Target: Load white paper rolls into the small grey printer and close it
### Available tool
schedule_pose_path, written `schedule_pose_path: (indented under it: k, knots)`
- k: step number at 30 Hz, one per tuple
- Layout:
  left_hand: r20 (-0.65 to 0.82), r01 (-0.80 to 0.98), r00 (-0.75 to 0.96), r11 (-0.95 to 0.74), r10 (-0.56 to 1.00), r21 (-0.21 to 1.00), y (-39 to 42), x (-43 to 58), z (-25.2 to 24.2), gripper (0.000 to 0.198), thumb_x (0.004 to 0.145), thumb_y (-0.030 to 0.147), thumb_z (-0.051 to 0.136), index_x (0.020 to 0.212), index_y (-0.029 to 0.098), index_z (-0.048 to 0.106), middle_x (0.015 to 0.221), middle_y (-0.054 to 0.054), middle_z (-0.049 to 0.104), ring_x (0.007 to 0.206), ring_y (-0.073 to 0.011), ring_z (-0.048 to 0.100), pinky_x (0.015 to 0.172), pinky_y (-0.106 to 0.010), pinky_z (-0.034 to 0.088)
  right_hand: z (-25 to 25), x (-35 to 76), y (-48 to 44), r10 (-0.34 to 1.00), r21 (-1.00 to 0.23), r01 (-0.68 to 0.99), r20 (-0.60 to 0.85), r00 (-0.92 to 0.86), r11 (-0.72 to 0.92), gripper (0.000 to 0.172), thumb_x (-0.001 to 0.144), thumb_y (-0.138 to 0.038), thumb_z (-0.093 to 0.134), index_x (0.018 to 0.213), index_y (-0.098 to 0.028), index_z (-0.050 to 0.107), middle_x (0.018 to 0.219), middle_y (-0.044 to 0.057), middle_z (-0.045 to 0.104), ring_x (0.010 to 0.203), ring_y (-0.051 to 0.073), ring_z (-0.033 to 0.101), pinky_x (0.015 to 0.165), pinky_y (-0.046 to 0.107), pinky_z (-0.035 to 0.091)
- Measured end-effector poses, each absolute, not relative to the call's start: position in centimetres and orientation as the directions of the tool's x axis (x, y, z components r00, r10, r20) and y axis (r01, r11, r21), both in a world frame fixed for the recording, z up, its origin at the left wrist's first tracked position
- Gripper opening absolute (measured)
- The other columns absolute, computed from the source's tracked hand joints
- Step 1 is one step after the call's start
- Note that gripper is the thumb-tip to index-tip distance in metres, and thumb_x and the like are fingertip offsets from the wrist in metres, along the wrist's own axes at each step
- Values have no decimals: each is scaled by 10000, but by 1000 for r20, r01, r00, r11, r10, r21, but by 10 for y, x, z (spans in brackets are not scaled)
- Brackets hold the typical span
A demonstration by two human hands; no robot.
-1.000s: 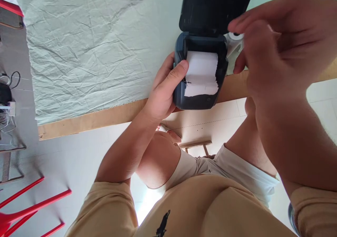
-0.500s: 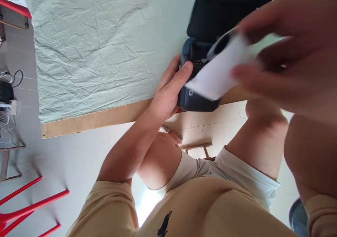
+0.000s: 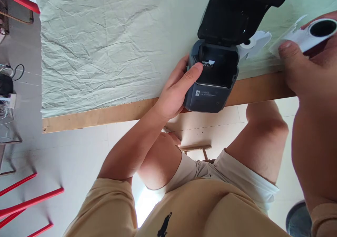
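A dark label printer [image 3: 207,98] sits at the table's front edge, its black lid [image 3: 234,15] swung up and back. Inside its bay, a small white torn scrap [image 3: 211,63] shows beside printed text. My left hand [image 3: 176,86] grips the printer's left side, thumb over the rim of the bay. Off to the right, my right hand [image 3: 308,65] is closed around a white paper roll [image 3: 297,37] with a dark hollow core and a loose end. A second, smaller white roll [image 3: 254,45] with torn paper lies behind the printer's right side, partly hidden by the lid.
A pale green wrinkled cloth [image 3: 110,44] covers the table, with a bare wooden edge [image 3: 105,116] in front. Red stool legs [image 3: 34,200] and cables [image 3: 9,89] are at the left. A dark bin [image 3: 298,219] stands on the floor at lower right.
My right hand has carried the paper roll away from above the printer, off to the right. The bay and the smaller roll now show. My left hand keeps its hold on the printer.
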State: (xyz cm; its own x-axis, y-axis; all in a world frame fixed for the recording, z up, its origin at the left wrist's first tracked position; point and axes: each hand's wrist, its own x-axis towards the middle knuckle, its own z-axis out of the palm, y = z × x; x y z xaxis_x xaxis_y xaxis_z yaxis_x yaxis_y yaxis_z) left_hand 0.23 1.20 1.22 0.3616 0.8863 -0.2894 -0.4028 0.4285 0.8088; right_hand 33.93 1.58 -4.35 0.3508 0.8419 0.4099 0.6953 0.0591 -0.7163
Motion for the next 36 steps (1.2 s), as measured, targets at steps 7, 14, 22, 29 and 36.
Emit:
schedule_pose_path:
  k: [7,14,22,29,36]
  knots:
    - [-270,-451,413,453,870,769,12,0,13,139,1180,283,660,1088,217,740,818,31,679,708,-91,726,650,-203,658,-47,341,30,883,-543,840,391,261,-8,1028,654,-473,1177,1527,-423,637,1235,-61,804,1122,292,804,972,580,602]
    - [-370,-332,343,480,863,812,11,2,14,197,1219,335,563,1236,250,740,965,11,765,974,-188,885,684,-218,637,-31,273,-1,719,-397,815,694,-35,423,515,1011,-512,797,1503,-400,697,1252,52,726,1037,292,754,852,522,615]
    - [-413,-307,336,514,846,801,11,0,15,214,1215,358,581,1316,272,749,1095,11,807,1137,-258,930,712,-243,686,-41,247,34,882,-531,814,469,52,234,497,935,-495,902,1348,-326,682,1265,91,713,1102,313,691,910,513,623]
    - [-400,-308,346,505,849,806,13,4,17,182,1231,320,552,1227,240,715,1079,-4,778,1250,-294,912,814,-301,742,-45,256,34,892,-502,808,448,-61,308,422,902,-358,761,1295,-310,617,1177,63,723,1081,298,697,952,530,628]
    - [-351,-359,379,486,856,797,12,4,17,183,1231,273,523,1182,241,696,959,-9,767,1047,-205,887,708,-227,667,-55,251,42,863,-650,708,492,116,275,600,898,-355,828,1429,-345,549,1143,22,705,933,227,652,900,453,611]
